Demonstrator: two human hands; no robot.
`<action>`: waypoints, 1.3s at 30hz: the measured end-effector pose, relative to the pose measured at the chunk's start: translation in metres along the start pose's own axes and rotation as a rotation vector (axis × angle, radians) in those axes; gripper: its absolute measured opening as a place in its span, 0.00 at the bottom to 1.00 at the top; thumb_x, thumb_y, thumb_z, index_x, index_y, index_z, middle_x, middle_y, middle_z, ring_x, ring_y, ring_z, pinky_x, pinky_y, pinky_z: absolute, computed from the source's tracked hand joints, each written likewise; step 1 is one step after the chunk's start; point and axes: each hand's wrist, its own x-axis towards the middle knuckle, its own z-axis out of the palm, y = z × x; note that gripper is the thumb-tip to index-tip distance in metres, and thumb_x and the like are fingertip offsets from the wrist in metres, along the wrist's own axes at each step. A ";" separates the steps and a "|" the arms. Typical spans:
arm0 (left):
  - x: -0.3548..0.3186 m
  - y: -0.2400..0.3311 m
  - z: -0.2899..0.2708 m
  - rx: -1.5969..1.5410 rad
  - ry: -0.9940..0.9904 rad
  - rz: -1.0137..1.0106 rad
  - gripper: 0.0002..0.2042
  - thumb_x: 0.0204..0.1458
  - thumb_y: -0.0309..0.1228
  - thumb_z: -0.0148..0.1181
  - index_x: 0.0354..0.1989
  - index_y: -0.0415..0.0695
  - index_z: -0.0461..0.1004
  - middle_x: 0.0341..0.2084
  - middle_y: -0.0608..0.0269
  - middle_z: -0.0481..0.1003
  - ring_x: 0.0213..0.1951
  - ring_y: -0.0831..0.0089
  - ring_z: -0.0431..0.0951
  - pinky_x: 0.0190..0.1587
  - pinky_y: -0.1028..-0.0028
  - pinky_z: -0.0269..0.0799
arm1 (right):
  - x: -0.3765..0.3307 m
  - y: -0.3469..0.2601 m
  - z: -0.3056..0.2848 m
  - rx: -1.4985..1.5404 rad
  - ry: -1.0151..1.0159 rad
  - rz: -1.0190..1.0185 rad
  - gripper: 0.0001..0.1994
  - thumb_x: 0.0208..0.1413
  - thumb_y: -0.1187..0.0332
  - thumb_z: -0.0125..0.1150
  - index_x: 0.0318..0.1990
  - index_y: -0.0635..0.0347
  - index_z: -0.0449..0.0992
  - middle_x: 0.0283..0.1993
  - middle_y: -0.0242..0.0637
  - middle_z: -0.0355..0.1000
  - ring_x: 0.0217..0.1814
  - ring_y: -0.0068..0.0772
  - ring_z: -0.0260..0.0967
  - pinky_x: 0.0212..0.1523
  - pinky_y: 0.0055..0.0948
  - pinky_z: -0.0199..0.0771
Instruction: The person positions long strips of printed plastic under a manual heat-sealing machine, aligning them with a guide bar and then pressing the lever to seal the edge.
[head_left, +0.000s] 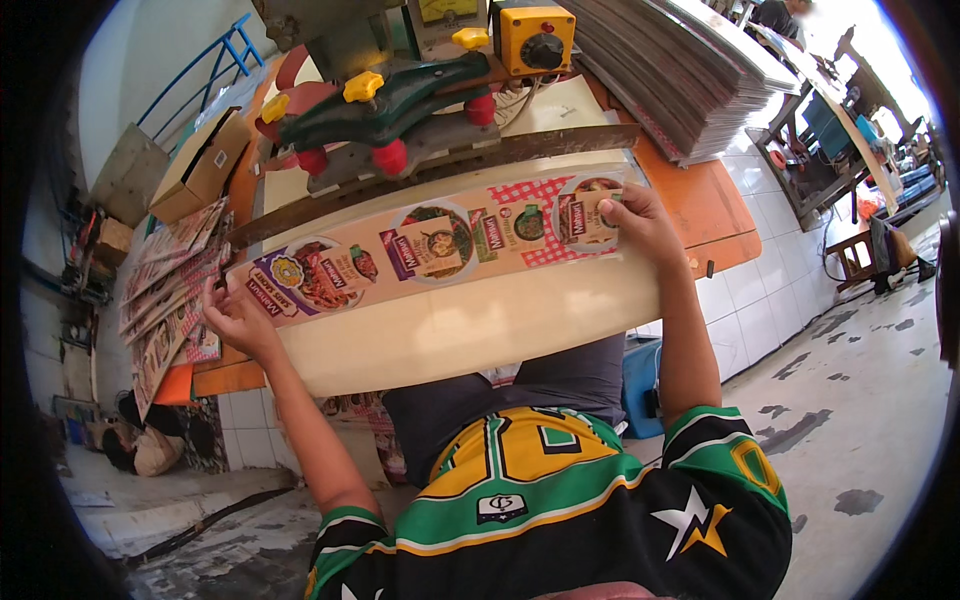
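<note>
From the head camera, looking down, the person holds a long printed card strip (pixel 440 250) flat on the cream desk (pixel 470 325), its far edge pushed up against the dark metal bar (pixel 430 165) of the green press with red and yellow knobs (pixel 385 100). The left hand (pixel 232 318) pinches the strip's left end, fingers curled narrow on it; the right hand (pixel 640 215) lies spread on the right end, fingertips pressing it down. As I judge it, the worry is those fingers so near the bar: should the press close while they rest there, they could be caught, and if either hand slackens the strip might skew and be struck crooked. As for containers, an open brown cardboard box (pixel 200 165) sits at the far left of the orange top; I cannot tell what is in it. Loose printed sheets (pixel 170 300) fan out beside the left hand, and a tall stack of grey boards (pixel 670 70) stands at the right.
</note>
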 end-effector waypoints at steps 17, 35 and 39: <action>-0.043 0.245 -0.009 -0.385 -0.785 0.710 0.14 0.51 0.34 0.67 0.45 0.44 0.79 0.39 0.58 0.76 0.44 0.58 0.75 0.50 0.62 0.67 | -0.026 0.012 0.095 -0.115 -0.096 -0.256 0.12 0.64 0.68 0.62 0.50 0.65 0.78 0.43 0.38 0.76 0.47 0.27 0.70 0.52 0.28 0.68; -0.073 0.301 0.037 -0.611 -1.110 0.618 0.07 0.50 0.29 0.64 0.33 0.41 0.73 0.31 0.55 0.75 0.39 0.52 0.75 0.45 0.59 0.67 | -0.027 0.017 0.090 -0.167 -0.110 -0.225 0.09 0.62 0.71 0.62 0.47 0.62 0.79 0.42 0.38 0.78 0.45 0.31 0.73 0.48 0.30 0.71; -0.074 0.300 0.039 -0.634 -1.183 0.544 0.07 0.50 0.28 0.64 0.33 0.40 0.73 0.32 0.54 0.75 0.39 0.52 0.75 0.46 0.59 0.67 | -0.027 0.016 0.089 -0.145 -0.138 -0.225 0.09 0.63 0.71 0.62 0.47 0.62 0.79 0.42 0.37 0.78 0.45 0.30 0.73 0.48 0.30 0.72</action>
